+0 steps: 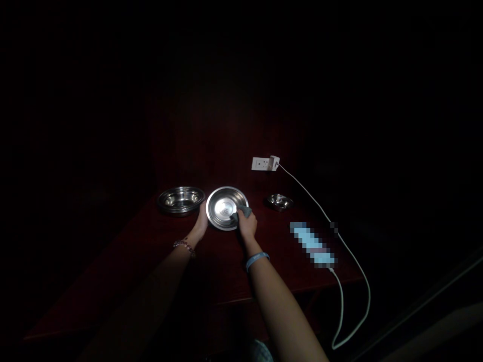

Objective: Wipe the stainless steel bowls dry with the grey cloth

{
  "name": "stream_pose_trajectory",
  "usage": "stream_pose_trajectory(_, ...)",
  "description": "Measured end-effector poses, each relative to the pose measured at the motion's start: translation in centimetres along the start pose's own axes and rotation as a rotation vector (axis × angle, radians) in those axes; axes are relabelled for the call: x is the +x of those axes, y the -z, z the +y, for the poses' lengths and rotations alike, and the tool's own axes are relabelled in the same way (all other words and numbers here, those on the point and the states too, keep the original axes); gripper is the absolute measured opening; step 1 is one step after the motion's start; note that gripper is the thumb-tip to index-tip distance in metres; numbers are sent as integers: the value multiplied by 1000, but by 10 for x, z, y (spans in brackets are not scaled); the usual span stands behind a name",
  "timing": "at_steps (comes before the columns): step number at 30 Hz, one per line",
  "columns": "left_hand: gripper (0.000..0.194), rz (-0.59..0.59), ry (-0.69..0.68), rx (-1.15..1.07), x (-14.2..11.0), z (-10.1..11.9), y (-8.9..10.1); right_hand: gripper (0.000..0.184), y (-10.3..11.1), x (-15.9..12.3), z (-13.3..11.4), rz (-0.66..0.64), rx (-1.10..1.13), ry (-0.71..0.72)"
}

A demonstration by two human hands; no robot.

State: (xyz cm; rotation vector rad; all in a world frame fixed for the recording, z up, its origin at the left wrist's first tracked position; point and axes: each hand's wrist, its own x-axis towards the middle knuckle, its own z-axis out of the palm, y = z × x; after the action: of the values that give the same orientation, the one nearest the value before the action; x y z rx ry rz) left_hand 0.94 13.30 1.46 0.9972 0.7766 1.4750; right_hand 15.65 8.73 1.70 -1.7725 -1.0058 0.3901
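Note:
A round stainless steel bowl (219, 205) is tilted up towards me above the dark red table. My left hand (202, 221) grips its left rim, with the fingers mostly hidden behind the metal. In my right hand (248, 224) is a bunched dark grey-green cloth (244, 210), pressed against the bowl's inner right side. Just left of my left hand, a stack of wider steel bowls (181, 200) rests on the table. A small steel bowl (279, 202) sits by itself to the right.
A lit, pixelated phone-like device (313, 245) lies on the table's right side. Its white cable (320, 208) runs from a charger (274, 163) in the wall socket (259, 164) and loops past the table's front edge (241, 300). The surroundings are very dark.

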Motion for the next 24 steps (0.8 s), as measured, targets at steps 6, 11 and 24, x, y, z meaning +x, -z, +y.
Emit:
stream_pose_trajectory(6, 46, -13, 129, -46, 0, 3, 2, 26, 1, 1, 0, 3, -2, 7)
stream_pose_trajectory(11, 54, -51, 184, -38, -3, -2, 9, 28, 2, 0, -2, -15, -17, 2)
stream_pose_trajectory(24, 47, -25, 213, -36, -10, 5, 7, 31, 5, -1, -4, -25, -22, 1)
